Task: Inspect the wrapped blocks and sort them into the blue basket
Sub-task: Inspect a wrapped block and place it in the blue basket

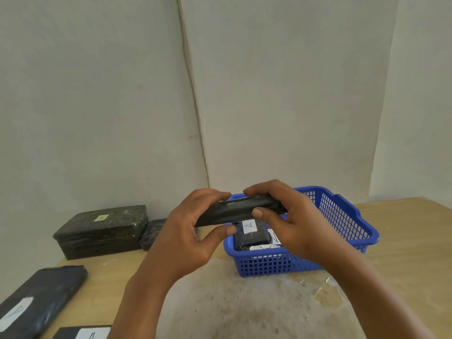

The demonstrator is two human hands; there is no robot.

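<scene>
Head view: turn the wrapped block (238, 211) slowly until its label shows, then lower it. You hold it just above the blue basket (342, 216), at the basket's ten o'clock rim. Left hand (193, 231) and right hand (286, 221) pinch its ends, thumbs beneath, fingers curled on top.

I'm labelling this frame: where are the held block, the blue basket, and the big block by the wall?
held block (234, 211), head view, its dark front face between the hands.
blue basket (342, 216), head view, right mesh wall.
big block (102, 228), head view, top face.
</scene>
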